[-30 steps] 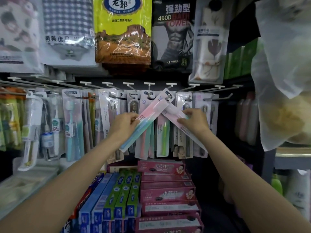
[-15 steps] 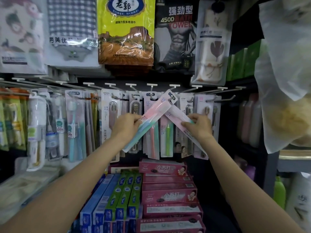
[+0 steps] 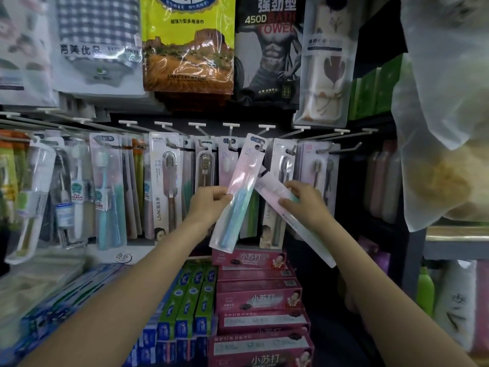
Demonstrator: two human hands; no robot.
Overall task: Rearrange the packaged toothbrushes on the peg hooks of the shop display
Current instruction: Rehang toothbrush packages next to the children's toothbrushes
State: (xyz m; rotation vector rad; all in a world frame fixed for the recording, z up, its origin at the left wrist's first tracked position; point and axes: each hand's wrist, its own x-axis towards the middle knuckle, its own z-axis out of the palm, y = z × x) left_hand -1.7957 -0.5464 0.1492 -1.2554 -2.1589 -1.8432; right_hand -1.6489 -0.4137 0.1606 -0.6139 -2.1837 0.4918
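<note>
- While your left hand pinches the pink toothbrush pack tilted at a peg hook, its hole could miss.
- Your right hand grips a second pack aslant; it could slip.

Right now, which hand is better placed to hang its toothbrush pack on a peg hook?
Left. The left hand holds its pink and teal pack nearly upright, top at a peg hook. The right hand holds its pack slanting down, top below the hooks.
</note>
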